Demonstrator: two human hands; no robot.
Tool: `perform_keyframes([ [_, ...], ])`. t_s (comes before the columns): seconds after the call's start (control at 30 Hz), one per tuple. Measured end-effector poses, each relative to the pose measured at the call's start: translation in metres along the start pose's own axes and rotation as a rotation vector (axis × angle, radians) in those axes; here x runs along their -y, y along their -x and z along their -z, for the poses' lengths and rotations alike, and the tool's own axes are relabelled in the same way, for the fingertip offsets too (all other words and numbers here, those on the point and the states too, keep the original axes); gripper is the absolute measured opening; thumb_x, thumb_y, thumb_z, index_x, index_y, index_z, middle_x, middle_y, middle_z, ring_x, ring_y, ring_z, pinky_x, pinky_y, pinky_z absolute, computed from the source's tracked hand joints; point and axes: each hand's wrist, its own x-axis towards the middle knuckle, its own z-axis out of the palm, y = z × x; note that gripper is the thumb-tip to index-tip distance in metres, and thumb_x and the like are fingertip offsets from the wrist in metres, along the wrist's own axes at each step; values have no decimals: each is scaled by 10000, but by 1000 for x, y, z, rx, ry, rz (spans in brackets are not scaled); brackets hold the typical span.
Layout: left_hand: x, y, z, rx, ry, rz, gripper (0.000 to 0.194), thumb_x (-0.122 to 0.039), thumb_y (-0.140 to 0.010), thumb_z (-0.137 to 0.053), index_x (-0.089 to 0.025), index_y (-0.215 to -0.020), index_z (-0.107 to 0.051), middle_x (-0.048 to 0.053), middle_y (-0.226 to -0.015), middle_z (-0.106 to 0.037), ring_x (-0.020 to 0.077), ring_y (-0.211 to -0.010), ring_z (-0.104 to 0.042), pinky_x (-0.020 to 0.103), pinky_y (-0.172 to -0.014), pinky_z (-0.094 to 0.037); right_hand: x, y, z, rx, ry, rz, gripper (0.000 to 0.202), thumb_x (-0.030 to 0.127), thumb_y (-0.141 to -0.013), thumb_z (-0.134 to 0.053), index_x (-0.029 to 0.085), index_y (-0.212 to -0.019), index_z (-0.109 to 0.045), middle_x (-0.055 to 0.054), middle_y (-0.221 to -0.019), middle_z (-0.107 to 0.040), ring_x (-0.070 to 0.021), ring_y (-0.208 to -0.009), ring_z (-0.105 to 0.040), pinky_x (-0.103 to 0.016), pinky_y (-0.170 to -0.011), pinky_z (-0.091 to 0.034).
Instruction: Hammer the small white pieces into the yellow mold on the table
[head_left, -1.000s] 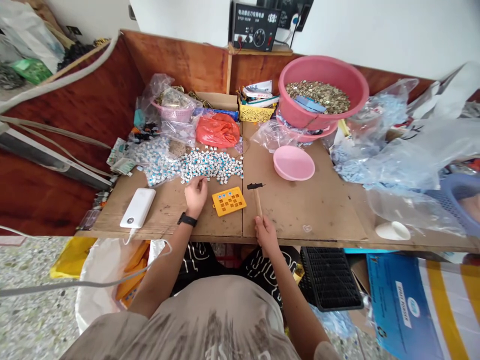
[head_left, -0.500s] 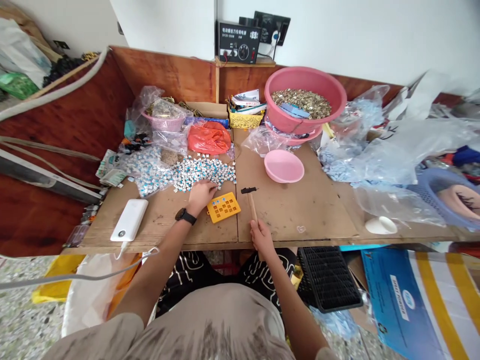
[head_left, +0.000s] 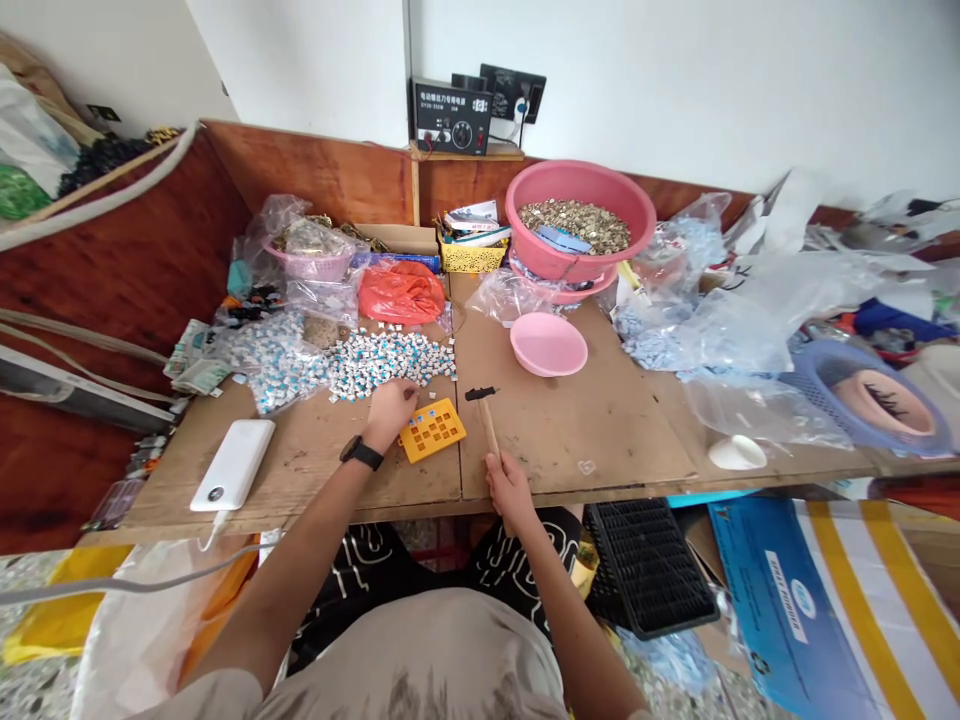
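Observation:
My left hand [head_left: 391, 410], with a black watch on its wrist, is closed in a pinch at the upper left edge of a yellow tray [head_left: 442, 443] with square slots. Several slots along the tray's top row show blue and white pieces. Whatever the fingertips hold is too small to make out. Just beyond lies a loose heap of small white and blue pieces [head_left: 386, 362]. My right hand [head_left: 510, 488] grips the wooden handle of a hammer [head_left: 489, 430]. Its black head is over the cardboard, to the right of the tray.
A pink bowl [head_left: 549, 345] stands beyond the hammer, before a large pink basin [head_left: 517, 215] of small metal parts. An orange-red plastic bag [head_left: 401, 293] lies behind the heap. On the left is a white power bank [head_left: 234, 465] with a cable; a white cup [head_left: 737, 453] lies at right.
My left hand has drawn back slightly from the edge of the heap toward the yellow tray. My right hand keeps its grip on the hammer. The camera view has shifted a little.

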Motion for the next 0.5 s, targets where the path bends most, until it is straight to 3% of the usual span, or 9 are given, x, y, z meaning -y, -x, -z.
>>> perform_keyframes([
  [0.2, -18, 10, 17, 0, 11, 46, 194, -209, -927, -689, -261, -967, -872, 90, -1042, -898, 306, -968, -835, 409, -901, -622, 2, 2, 0, -19, -28, 11, 608, 872, -1019, -636, 268, -1022, -565, 103, -673, -456, -96, -469, -326, -200, -370, -291],
  [0.37, -35, 50, 45, 80, -28, 9, 197, -268, -970, -689, -273, -1092, -844, 55, -1128, -903, 282, -1028, -842, 369, -922, -609, 4, 3, 0, -11, -57, -1, 618, 881, -1007, -663, 276, -992, -537, 109, -661, -453, -89, -442, -313, -203, -347, -290],
  [0.5, -37, 79, 51, 210, -56, 17, 222, -284, -1023, -667, -270, -1159, -841, 73, -1199, -904, 308, -1095, -847, 389, -985, -628, 3, 3, -1, -23, -54, 3, 616, 880, -1005, -668, 280, -985, -528, 110, -656, -458, -91, -440, -322, -200, -336, -285],
])
